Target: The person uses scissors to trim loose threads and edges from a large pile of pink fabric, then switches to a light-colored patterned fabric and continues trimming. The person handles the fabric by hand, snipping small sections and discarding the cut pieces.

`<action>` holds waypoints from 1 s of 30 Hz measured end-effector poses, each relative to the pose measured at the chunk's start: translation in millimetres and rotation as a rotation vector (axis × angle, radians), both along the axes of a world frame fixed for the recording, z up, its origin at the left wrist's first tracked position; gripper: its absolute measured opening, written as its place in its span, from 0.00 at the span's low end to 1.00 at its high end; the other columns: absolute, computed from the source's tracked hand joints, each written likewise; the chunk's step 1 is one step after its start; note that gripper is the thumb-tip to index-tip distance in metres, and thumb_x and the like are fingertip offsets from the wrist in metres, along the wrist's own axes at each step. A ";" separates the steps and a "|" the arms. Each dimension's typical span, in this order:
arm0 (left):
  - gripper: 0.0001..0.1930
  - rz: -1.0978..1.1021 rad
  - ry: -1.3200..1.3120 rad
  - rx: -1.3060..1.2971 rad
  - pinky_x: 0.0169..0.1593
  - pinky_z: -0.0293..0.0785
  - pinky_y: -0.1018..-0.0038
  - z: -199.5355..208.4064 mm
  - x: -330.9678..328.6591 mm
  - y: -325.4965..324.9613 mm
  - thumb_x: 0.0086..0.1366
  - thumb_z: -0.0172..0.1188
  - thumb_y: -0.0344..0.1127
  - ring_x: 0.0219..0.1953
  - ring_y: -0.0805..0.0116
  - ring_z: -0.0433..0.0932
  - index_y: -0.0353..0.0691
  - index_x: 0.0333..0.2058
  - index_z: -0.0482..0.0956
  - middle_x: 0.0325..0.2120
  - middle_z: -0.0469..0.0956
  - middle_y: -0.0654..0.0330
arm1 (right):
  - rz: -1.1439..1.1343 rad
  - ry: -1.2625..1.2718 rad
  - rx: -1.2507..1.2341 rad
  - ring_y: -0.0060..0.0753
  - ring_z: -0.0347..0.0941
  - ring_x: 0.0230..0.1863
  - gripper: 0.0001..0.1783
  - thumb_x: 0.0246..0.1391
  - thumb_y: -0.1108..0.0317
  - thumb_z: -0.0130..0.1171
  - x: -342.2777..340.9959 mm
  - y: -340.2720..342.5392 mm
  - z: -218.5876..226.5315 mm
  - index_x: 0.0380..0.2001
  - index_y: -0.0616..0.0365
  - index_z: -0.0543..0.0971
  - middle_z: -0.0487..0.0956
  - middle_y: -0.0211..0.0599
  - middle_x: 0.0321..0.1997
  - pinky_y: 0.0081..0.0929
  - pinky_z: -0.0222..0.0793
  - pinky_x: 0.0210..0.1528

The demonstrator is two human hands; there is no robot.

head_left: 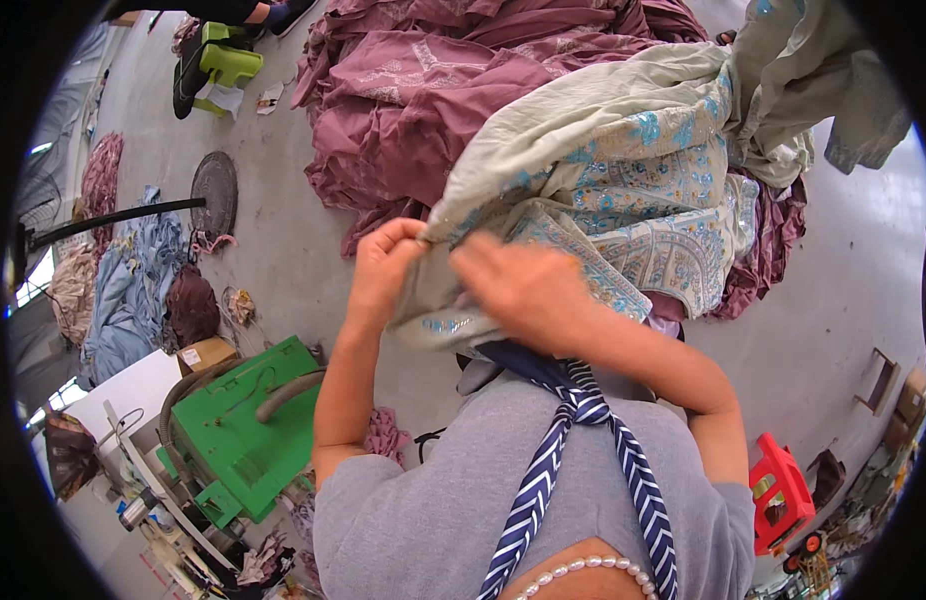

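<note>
Seen from above, a person in a grey top point(433, 510) with a navy-and-white striped scarf point(563, 440) and a strand of pearls point(583, 568) works with both bare hands raised in front of the chest. The left hand point(383, 262) has its grip closed, fingers pinched on a folded edge of a pale sage-green garment point(623, 170). The right hand point(528, 285) lies on the same cloth just beside it; it is blurred, so whether its grip is closed on the fabric cannot be told. The garment is light green with bands of turquoise embroidery and a patterned border; it hangs from the hands at centre frame and spreads up and to the right over a heap of cloth, its far end cut off by the rim of the picture. Low on the left stands a green machine point(248, 435) with a hose, partly hidden by the left arm, with small clutter below it that is hard to make out. Low on the right is a red stool point(780, 490). Beyond the hands lies a large pile of mauve-pink fabric point(423, 90) on the grey concrete floor point(273, 250). Farther left are blue and pink cloths point(133, 280), and a green stool point(223, 62) at the top.
</note>
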State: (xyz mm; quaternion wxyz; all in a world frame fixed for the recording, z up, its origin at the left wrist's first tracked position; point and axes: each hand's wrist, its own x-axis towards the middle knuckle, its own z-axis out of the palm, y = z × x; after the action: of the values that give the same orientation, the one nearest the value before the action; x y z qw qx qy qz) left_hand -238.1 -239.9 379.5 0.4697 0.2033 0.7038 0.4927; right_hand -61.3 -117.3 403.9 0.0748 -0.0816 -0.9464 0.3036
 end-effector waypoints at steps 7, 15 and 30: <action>0.11 0.283 -0.534 0.240 0.43 0.72 0.79 14.8 5.8 25.4 0.56 0.45 0.26 0.35 0.74 0.75 0.34 0.38 0.72 0.33 0.76 0.61 | 0.035 0.073 0.057 0.40 0.75 0.29 0.09 0.41 0.68 0.57 32.1 3.5 -8.4 0.27 0.57 0.70 0.72 0.37 0.28 0.36 0.71 0.27; 0.10 0.065 -0.409 0.319 0.39 0.70 0.82 47.0 -3.5 24.2 0.55 0.54 0.28 0.31 0.79 0.74 0.33 0.37 0.73 0.31 0.77 0.63 | -0.350 0.542 -0.046 0.37 0.78 0.34 0.21 0.35 0.82 0.67 6.4 54.3 21.7 0.37 0.57 0.76 0.79 0.42 0.41 0.27 0.74 0.31; 0.15 -0.015 1.345 0.650 0.23 0.67 0.76 30.6 11.5 29.0 0.36 0.61 0.17 0.21 0.66 0.70 0.39 0.25 0.72 0.25 0.72 0.60 | -0.276 0.613 0.317 0.36 0.75 0.28 0.15 0.33 0.79 0.58 42.3 79.4 -14.6 0.30 0.58 0.74 0.77 0.36 0.32 0.28 0.70 0.27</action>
State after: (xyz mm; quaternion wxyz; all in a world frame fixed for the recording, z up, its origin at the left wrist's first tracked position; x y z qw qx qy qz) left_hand -226.5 -210.9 410.1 -0.1426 0.5939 0.6569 0.4420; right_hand -18.9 -37.9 389.3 0.4067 -0.1013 -0.8953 0.1508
